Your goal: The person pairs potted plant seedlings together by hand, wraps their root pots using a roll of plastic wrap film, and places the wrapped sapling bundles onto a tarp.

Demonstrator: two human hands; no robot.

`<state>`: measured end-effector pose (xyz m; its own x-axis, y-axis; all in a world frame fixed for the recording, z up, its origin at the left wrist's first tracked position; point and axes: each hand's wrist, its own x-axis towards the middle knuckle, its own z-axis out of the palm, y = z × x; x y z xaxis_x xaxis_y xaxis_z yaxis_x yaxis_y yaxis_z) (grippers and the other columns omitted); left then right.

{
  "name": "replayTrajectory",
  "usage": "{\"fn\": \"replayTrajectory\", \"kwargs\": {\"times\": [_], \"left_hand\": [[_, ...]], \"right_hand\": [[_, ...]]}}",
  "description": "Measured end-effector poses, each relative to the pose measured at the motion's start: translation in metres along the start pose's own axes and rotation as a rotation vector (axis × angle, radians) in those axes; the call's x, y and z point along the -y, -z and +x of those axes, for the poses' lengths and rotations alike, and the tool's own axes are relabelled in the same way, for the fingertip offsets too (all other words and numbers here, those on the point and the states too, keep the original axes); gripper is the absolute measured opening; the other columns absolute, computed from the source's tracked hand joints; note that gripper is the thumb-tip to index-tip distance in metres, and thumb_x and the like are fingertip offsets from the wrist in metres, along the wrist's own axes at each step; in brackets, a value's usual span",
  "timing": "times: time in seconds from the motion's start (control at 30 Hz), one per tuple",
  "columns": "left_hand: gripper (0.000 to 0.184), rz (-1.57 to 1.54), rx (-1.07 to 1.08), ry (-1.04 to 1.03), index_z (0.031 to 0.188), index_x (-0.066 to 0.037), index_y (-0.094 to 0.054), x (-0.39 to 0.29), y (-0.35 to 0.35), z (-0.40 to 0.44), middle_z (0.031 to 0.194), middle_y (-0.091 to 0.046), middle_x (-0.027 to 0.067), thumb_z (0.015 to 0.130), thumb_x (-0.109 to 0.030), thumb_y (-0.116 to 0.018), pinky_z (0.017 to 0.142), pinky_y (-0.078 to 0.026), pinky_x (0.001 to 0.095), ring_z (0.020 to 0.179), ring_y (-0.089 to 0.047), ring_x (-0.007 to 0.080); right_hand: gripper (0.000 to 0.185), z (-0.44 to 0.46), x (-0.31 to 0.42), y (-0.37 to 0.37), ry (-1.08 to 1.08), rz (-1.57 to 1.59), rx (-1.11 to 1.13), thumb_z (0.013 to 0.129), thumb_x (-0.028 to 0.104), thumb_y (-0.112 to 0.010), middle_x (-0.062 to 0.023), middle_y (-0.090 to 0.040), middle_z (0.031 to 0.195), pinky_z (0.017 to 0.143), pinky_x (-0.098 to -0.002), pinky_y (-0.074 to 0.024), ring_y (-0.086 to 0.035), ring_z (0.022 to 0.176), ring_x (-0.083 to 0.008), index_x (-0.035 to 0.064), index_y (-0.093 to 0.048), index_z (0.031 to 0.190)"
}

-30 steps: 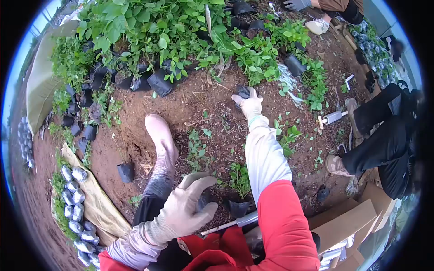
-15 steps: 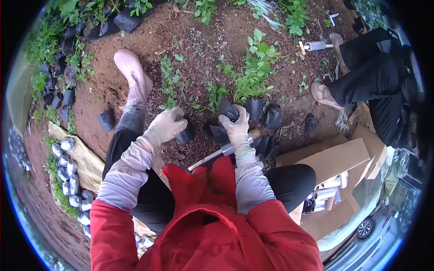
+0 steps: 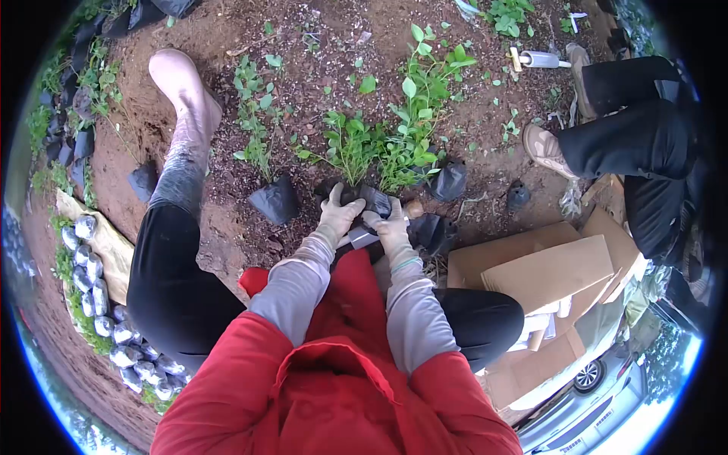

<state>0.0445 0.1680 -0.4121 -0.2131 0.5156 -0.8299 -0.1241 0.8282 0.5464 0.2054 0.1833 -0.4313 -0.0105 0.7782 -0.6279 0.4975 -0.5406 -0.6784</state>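
Observation:
In the head view, my gloved left hand (image 3: 339,215) is closed at the near side of the bunched black seedling bags. My gloved right hand (image 3: 390,227) grips the right end of a black seedling bag (image 3: 374,199). My hands are close together, with leafy green seedlings (image 3: 351,144) reaching away from the bags. Under my wrists lies a film roll (image 3: 362,236), partly hidden, with a wooden handle end (image 3: 413,208) showing. Another bagged seedling (image 3: 274,200) lies left of my hands, and a black bag (image 3: 448,180) lies to the right.
An open cardboard box (image 3: 546,265) with wrapped rolls stands at right. Beyond it another person's legs (image 3: 629,140) show, near a second film roll (image 3: 540,59). Silver-wrapped bundles (image 3: 91,265) lie at left by a tan sheet (image 3: 114,265). My boot (image 3: 186,95) is on the soil.
My left hand has moved right, leaving the left seedling bag and joining my right hand at the bunched bags. The view has shifted, and my left leg appears farther left.

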Motion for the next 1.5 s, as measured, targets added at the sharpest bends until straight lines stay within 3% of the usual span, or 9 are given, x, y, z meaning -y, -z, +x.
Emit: {"fn": "replayTrajectory", "kwargs": {"times": [0.07,0.23,0.37,0.53,0.97,1.23,1.27,1.43,1.5], "left_hand": [[0.095,-0.421,0.126,-0.049,0.147,-0.004,-0.028,0.026,-0.004,0.017,0.122,-0.055,0.0159,0.071,-0.025,-0.082,0.097,-0.047,0.0357,0.11,-0.056,0.0238],[0.088,-0.536,0.299,-0.103,0.145,-0.006,-0.027,0.002,0.031,-0.005,0.116,-0.06,0.0092,0.075,-0.014,-0.081,0.092,-0.048,0.0327,0.101,-0.06,0.0185],[0.079,-0.553,0.392,-0.167,0.141,-0.007,-0.034,-0.043,0.063,-0.057,0.114,-0.06,0.0089,0.076,-0.009,-0.079,0.091,-0.048,0.0305,0.098,-0.061,0.0168],[0.065,-0.507,0.415,-0.407,0.134,-0.006,-0.044,-0.074,0.096,-0.135,0.104,-0.065,0.0077,0.077,-0.006,-0.077,0.085,-0.052,0.0302,0.092,-0.063,0.0153],[0.074,-0.572,0.238,-0.845,0.137,-0.005,-0.04,-0.06,0.14,-0.351,0.107,-0.065,0.0074,0.076,-0.015,-0.08,0.087,-0.05,0.0275,0.095,-0.063,0.0133],[0.069,-0.506,0.16,-0.987,0.135,-0.003,-0.041,-0.083,0.116,-0.403,0.107,-0.062,0.0077,0.075,-0.006,-0.077,0.085,-0.05,0.0285,0.094,-0.061,0.0146],[0.069,-0.53,0.163,-0.992,0.134,-0.003,-0.042,-0.08,0.109,-0.404,0.108,-0.062,0.0077,0.075,-0.006,-0.077,0.085,-0.05,0.0286,0.094,-0.061,0.0146],[0.071,-0.445,0.205,-1.095,0.136,-0.002,-0.04,-0.049,0.099,-0.389,0.124,-0.05,0.0092,0.078,-0.014,-0.078,0.094,-0.046,0.031,0.111,-0.053,0.0168],[0.067,-0.253,0.287,-1.093,0.143,-0.002,-0.032,-0.03,0.103,-0.398,0.13,-0.043,0.0104,0.091,-0.032,-0.063,0.1,-0.039,0.035,0.118,-0.047,0.0204]], "right_hand": [[0.073,-0.008,0.009,0.001,-0.043,0.242,0.081,0.07,0.017,-0.08,-0.0097,-0.062,0.108,0.081,-0.03,-0.0511,-0.061,0.09,-0.0184,0.0027,-0.042,0.131],[0.081,-0.039,0.059,0.011,-0.124,0.796,0.241,0.077,0.009,-0.073,-0.0101,-0.059,0.114,0.088,-0.0299,-0.0498,-0.06,0.099,-0.0182,-0.0013,-0.025,0.142],[0.088,-0.082,0.114,0.035,0.051,0.752,0.367,0.077,0.007,-0.072,-0.0096,-0.059,0.113,0.089,-0.0312,-0.0494,-0.06,0.1,-0.0184,-0.003,-0.017,0.145],[0.058,-0.154,0.163,0.063,0.404,0.503,0.431,0.075,0.006,-0.074,-0.0079,-0.059,0.11,0.084,-0.029,-0.0483,-0.058,0.095,-0.0146,0.0022,-0.045,0.125],[0.063,-0.293,0.148,0.088,0.605,0.297,0.278,0.067,0.015,-0.079,-0.0134,-0.056,0.116,0.092,-0.0323,-0.0451,-0.057,0.103,-0.0205,0.0038,-0.05,0.122],[0.114,-0.338,0.175,0.07,1.056,-0.149,-0.045,0.064,0.013,-0.08,-0.0257,-0.036,0.14,0.104,-0.0379,-0.0389,-0.043,0.128,-0.0325,0.0027,-0.006,0.15],[0.114,-0.343,0.18,0.07,1.027,-0.031,0.047,0.063,0.018,-0.081,-0.0273,-0.03,0.142,0.108,-0.0439,-0.0327,-0.036,0.129,-0.0428,0.0011,-0.009,0.149],[0.113,-0.361,0.164,0.079,1.025,0.005,0.143,0.065,0.014,-0.079,-0.0297,-0.033,0.138,0.107,-0.044,-0.0331,-0.038,0.129,-0.0425,-0.0003,-0.006,0.149],[0.118,-0.373,0.153,0.082,0.976,-0.025,0.233,0.066,0.009,-0.079,-0.0227,-0.034,0.144,0.106,-0.0369,-0.0348,-0.042,0.13,-0.0295,0.0024,0.003,0.151]]}}
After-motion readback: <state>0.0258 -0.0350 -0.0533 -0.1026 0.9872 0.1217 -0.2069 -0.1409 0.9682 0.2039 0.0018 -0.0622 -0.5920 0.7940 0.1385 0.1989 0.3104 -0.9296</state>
